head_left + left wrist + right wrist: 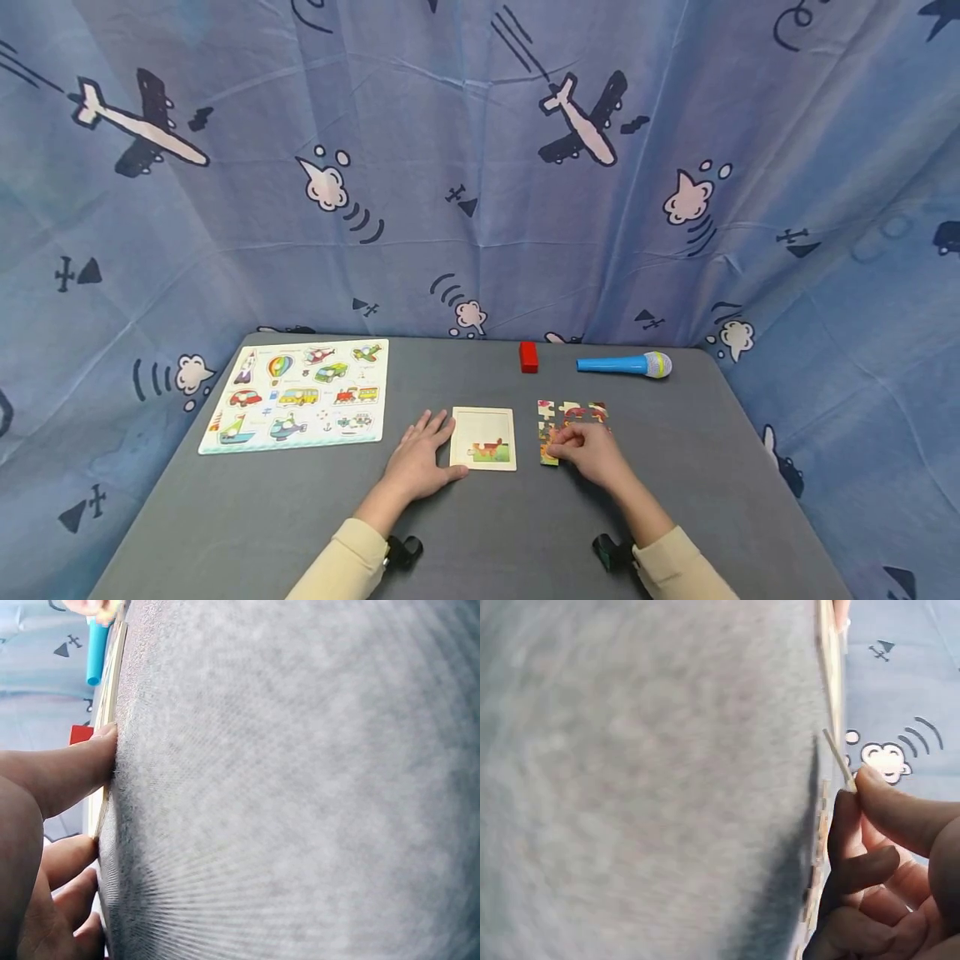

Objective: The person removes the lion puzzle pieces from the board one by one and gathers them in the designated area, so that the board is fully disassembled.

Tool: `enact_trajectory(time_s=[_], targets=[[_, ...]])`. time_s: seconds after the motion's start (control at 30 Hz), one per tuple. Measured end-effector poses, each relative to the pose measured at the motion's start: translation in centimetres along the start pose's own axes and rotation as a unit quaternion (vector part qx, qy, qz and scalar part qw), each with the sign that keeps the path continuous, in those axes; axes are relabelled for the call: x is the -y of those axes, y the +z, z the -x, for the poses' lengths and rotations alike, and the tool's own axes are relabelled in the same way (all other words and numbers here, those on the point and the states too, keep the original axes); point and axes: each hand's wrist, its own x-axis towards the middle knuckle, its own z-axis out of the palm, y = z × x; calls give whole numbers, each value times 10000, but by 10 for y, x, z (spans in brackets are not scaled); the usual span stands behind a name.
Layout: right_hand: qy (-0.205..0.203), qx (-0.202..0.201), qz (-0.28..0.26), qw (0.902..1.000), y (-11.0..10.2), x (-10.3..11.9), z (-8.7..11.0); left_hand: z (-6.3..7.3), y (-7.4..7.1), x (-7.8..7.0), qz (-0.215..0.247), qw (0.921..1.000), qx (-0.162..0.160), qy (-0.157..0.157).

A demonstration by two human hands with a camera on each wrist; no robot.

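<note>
My left hand (pixel 418 462) lies with fingers spread at the left side of a small wooden puzzle tray (pixel 482 425). Its thumb touches the tray's near left corner and its index finger the left edge. Several joined pieces (pixel 491 452) showing a brown animal on green fill the tray's lower right. My right hand (pixel 596 457) pinches a thin puzzle piece (pixel 838 761) between thumb and index finger, tilted above the table in the right wrist view. Around and under that hand lie loose puzzle pieces (pixel 547 408), partly hidden by it.
A large picture board of vehicles (pixel 300 396) lies at the left. Near the table's back edge are a red block (pixel 528 357) and a blue toy microphone (pixel 618 365). Behind the grey table (pixel 480 542) hangs a blue printed curtain (pixel 420 208).
</note>
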Motion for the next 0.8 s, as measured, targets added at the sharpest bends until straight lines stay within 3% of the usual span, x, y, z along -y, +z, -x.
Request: enact_trajectory(time_s=[0.37,0.6,0.8], targets=[[199,-7,652,9977,5,3,-4,2,0,1,4,10000,26,-23],[-88,-63,470,9988,8,19,-4,1,-2,2,-6,10000,9,-4],[-280,87,273,9992,26,46,-2,0,1,2,-37,10000,24,13]])
